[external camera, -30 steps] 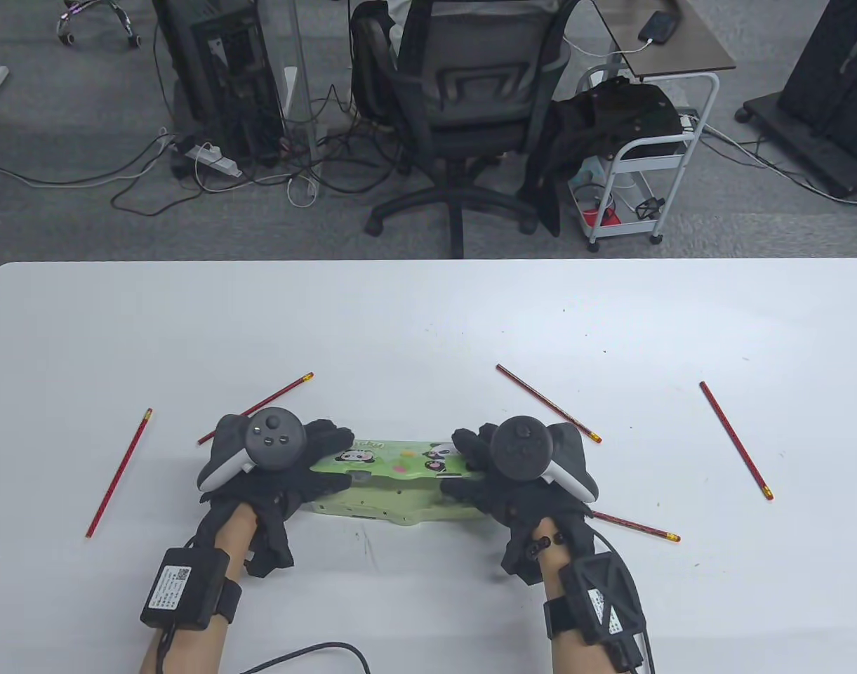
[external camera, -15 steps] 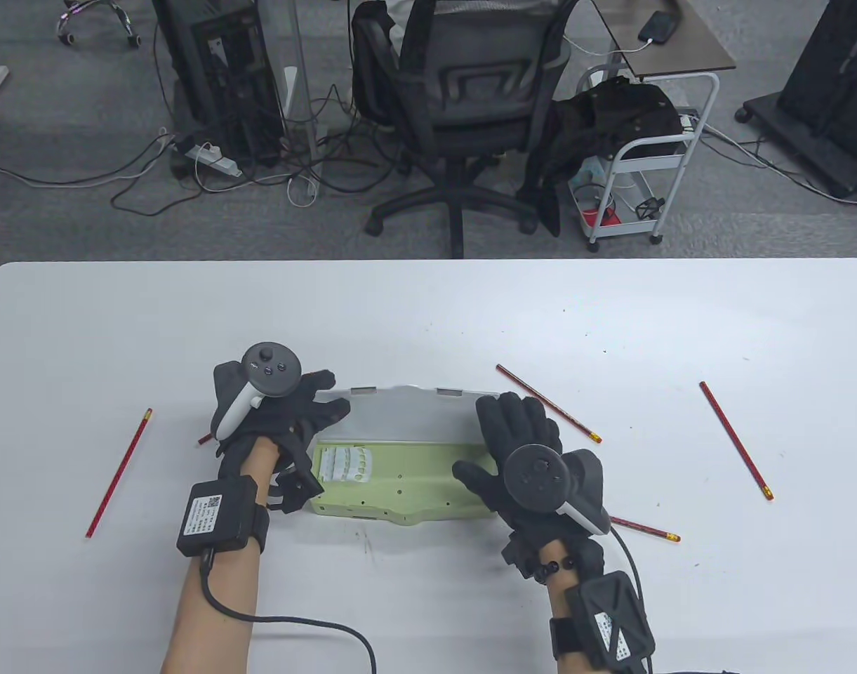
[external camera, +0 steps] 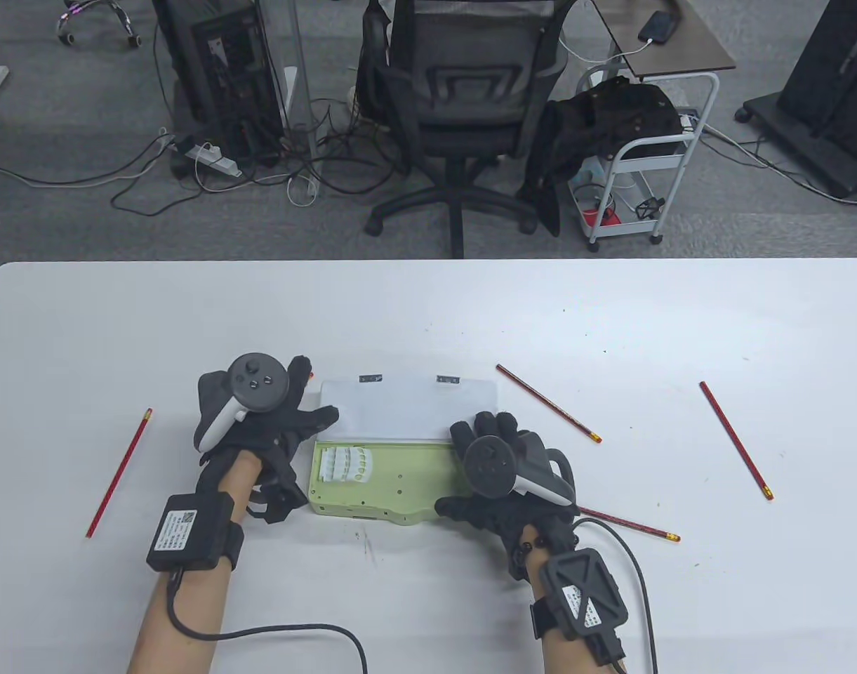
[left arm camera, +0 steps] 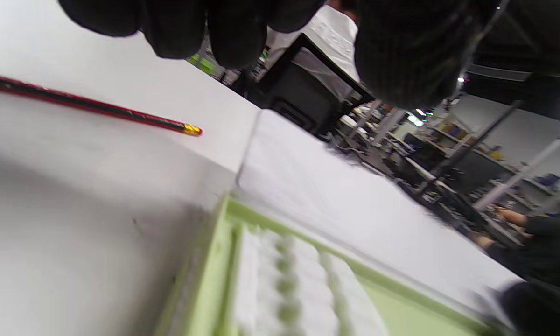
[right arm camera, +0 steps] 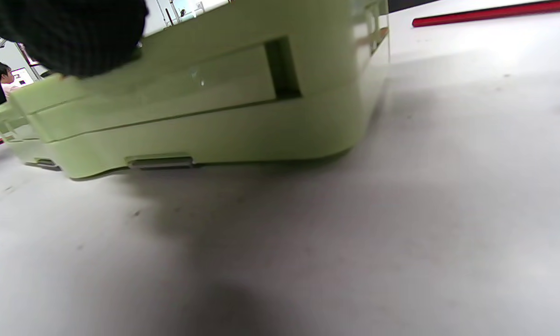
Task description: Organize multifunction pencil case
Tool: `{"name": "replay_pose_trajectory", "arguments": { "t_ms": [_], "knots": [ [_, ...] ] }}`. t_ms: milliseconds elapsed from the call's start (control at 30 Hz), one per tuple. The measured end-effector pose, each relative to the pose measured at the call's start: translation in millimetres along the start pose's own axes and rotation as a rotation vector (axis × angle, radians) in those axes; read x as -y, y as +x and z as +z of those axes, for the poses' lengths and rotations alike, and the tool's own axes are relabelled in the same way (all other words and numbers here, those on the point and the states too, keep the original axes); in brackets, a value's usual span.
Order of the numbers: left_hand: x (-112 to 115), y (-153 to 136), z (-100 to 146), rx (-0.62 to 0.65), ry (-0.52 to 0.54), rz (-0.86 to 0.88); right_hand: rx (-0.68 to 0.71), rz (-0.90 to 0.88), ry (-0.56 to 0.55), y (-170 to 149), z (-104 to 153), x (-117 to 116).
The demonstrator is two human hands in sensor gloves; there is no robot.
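Green pencil case lies open — five red pencils scattered around.

lid swung fully open, right hand drawn nearer

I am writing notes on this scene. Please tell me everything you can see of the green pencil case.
The pencil case is light green plastic and lies open on the white table. Its lid is folded back, white inside upward. A white ribbed insert sits at the tray's left end. The left hand touches the lid's left edge; the right hand rests on the tray's right end.
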State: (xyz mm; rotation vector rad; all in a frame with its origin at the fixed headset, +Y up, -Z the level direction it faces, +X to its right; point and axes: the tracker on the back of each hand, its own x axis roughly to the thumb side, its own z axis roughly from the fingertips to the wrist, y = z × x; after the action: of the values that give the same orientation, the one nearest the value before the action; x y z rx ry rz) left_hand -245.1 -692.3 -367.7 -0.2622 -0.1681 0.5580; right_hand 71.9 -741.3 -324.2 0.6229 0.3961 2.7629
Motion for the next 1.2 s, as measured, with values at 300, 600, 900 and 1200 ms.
{"name": "replay_pose_trajectory", "arguments": {
  "t_ms": [300, 600, 900, 1200],
  "knots": [
    [39.1, -22.9, 28.2, 0.081, -0.251, -0.148, -0.009, -0.055, 0.059, -1.9, -4.1, 0.8],
    [58.5, -26.3, 15.2, 0.118, -0.263, -0.17, -0.01, -0.097, 0.093, -5.5, -5.5, 1.1],
    [59.2, -24.1, 11.9, 0.098, -0.29, -0.247, -0.029, -0.064, 0.066, -2.1, -0.7, 7.8],
    [61.0, -23.0, 14.7, 0.108, -0.288, -0.302, -0.218, 0.041, -0.14, -24.0, 31.1, 79.2]
  ]
}}
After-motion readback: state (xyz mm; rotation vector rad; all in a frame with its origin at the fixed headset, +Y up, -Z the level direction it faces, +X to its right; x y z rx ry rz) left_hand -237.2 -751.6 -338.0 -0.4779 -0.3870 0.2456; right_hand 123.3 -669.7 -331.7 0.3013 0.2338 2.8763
